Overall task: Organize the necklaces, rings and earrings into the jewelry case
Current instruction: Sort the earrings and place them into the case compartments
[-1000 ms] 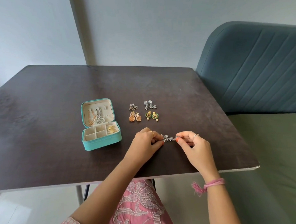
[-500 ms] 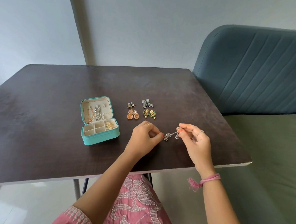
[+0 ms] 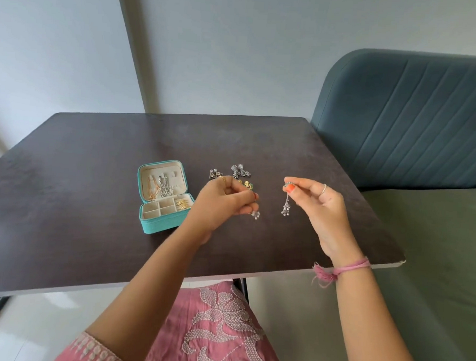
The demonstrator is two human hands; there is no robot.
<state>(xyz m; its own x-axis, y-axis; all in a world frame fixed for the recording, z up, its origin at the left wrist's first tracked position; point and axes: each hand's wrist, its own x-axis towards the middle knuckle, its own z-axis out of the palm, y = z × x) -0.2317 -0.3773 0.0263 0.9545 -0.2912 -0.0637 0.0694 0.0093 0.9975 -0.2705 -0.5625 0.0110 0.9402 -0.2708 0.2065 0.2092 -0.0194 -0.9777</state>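
The right hand was raised above the table, its thumb and forefinger pinching the top of a silver drop earring that hung free beneath them. The left hand was curled, its fingers closed on the matching earring, whose beaded end showed just below the fingertips. A second before, both hands had been low at the table, working one small silver cluster between them; since then they had lifted and drawn apart, each with one piece. That suggests the pair had been separated and was ready to go into the case, though which slot was meant cannot be told.

The jewelry case sat open to the left of the left hand, teal outside and cream inside. Chains hung in its lid, gold pieces filled the far right compartment, and the other compartments looked bare. Beyond the left hand lay more earrings: a triangular pair, a silver pair, and a green and gold pair partly hidden by the knuckles. A blue-green sofa stood at the right.
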